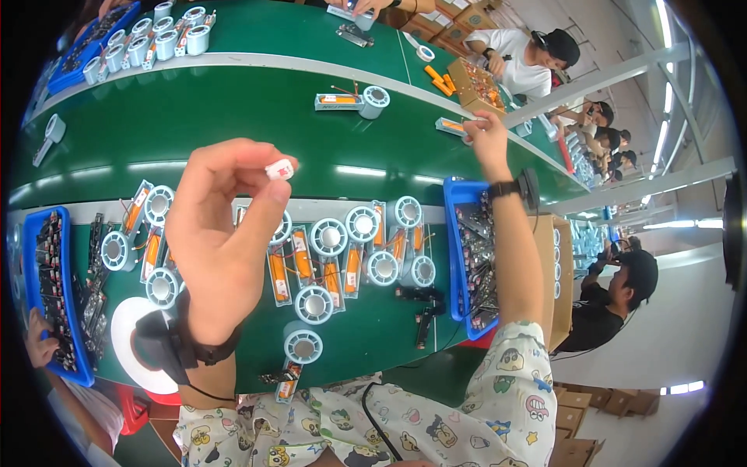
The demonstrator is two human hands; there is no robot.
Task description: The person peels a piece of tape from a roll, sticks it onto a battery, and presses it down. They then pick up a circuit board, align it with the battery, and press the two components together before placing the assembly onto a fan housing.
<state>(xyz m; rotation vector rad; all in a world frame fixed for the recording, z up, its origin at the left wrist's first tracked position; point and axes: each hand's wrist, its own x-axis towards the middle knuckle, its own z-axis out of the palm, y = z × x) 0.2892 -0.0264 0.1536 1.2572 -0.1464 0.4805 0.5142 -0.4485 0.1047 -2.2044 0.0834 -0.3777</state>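
My left hand [222, 233] is raised over the near table, thumb and fingers pinching a small white piece [279, 170] with red marks. Stretched far to the right, my right hand [488, 140] has its fingers closed at the end of a pale blue housing with an orange battery [450, 126] on the green belt; the fingers hide that end. Another such housing with a round head [374, 102] lies farther left on the belt. Below my hands, several similar housings [328, 237] with orange batteries and thin wires cover the near table, some behind my left hand.
Blue trays of dark parts stand at the left [48, 288] and right [473, 257], the right one beside a cardboard box [551, 272]. A metal rail [257, 62] edges the green belt [233, 105]. Co-workers [529, 62] sit across and to the right; another person's hand [40, 338] touches the left tray.
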